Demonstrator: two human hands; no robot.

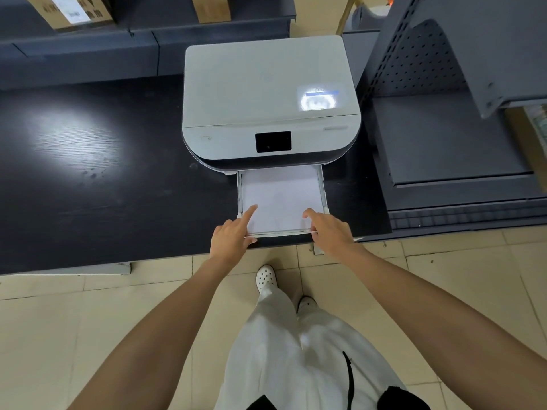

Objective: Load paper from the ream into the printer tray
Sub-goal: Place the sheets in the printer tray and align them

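The tray (pixel 323 192) juts from the printer (pixel 270 108) over the counter (pixel 103 184) edge, paper (pixel 278 199) already lying flat inside. Each hand, left (pixel 229 239) and right (pixel 330 232), holds nothing, forefinger pressing a near corner, probably to square the stack.

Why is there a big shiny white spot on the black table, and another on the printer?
Head view: the pale patch on the table is glare from a light above, as is the bright square on the printer lid; the wide lens bends the table edge and stretches the arms; the paper in the tray looks washed out.
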